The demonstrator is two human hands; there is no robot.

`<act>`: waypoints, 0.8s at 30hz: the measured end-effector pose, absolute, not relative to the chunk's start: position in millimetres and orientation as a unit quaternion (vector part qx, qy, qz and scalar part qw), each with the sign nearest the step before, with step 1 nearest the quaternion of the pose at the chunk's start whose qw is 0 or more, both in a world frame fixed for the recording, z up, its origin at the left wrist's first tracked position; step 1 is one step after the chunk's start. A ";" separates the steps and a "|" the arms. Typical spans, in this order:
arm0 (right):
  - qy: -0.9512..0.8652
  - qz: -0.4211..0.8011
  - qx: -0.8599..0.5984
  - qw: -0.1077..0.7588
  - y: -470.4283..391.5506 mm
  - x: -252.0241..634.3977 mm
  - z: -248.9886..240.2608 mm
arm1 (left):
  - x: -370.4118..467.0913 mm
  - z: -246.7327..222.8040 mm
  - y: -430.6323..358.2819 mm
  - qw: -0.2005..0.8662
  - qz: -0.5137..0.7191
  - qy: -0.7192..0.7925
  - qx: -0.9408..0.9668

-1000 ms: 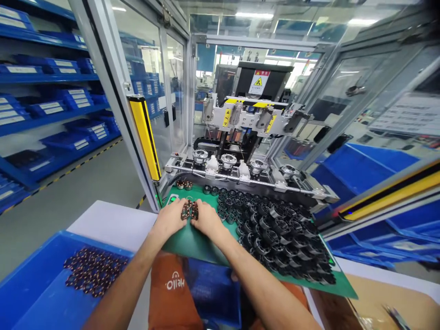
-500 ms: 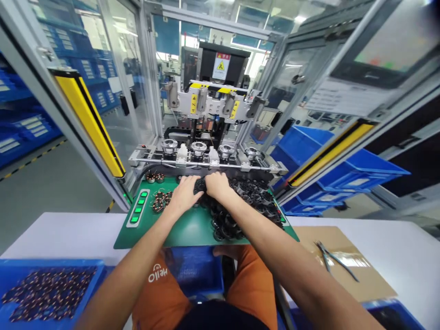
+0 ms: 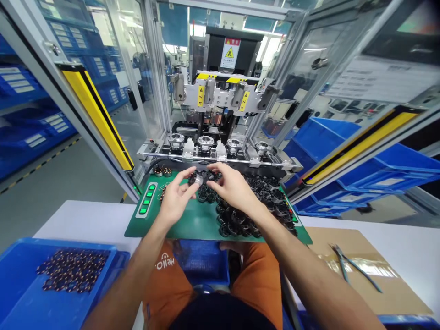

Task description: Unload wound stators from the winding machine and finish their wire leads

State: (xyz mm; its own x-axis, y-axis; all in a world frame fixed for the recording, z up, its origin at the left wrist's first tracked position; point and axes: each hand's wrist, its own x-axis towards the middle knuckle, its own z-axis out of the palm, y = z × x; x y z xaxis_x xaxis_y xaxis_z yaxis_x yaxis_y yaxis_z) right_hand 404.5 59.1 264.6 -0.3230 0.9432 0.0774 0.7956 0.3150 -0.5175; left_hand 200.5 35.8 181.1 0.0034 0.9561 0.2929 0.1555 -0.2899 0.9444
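Observation:
My left hand [image 3: 176, 198] is closed, its thumb and fingers pinching a small round part [image 3: 198, 179] with a silvery side and a dark edge. Just right of it is my right hand [image 3: 234, 189], thumb and forefinger apart, with dark parts visible in the gap. Beneath both hands lies a green work mat [image 3: 192, 224]. A heap of black ring-shaped parts [image 3: 240, 220] covers the mat's right side, partly behind my right forearm. Wire-wound copper coils [image 3: 162, 172] sit at the back left; others are mostly hidden behind my left hand.
Beyond the mat stands a machine with several round metal fixtures [image 3: 206, 143]. Yellow light-curtain posts [image 3: 98, 121] flank it. A blue bin of coils [image 3: 74, 270] is at left. Cutting pliers [image 3: 354, 268] lie on cardboard [image 3: 385, 275] at right, below stacked blue crates [image 3: 371, 165].
My hands have moved apart slightly. The silvery round part now shows in my left fingers, and my right fingers have opened. The head view has shifted a little.

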 end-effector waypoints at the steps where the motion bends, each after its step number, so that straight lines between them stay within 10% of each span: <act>1: -0.785 0.232 -0.531 0.216 45.3 406.8 265.4 | 196.2 185.7 18.2 0.391 0.560 0.444 0.580; 10: -0.520 0.675 -0.322 0.413 -30.2 379.7 251.7 | 193.7 214.7 -72.7 0.444 0.677 0.342 0.478; 24: -0.720 0.368 -0.386 0.444 -27.2 364.3 181.3 | 130.4 155.4 -78.9 0.261 0.559 0.607 0.501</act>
State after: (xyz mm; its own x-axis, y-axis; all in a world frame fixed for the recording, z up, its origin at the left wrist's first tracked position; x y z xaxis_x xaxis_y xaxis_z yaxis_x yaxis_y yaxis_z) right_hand 364.3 -27.2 181.3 -0.3089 0.8824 0.3550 0.2285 0.4311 -0.8729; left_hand 130.4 -78.9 155.4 -0.3625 0.8997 0.2433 0.3166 -0.1267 0.9401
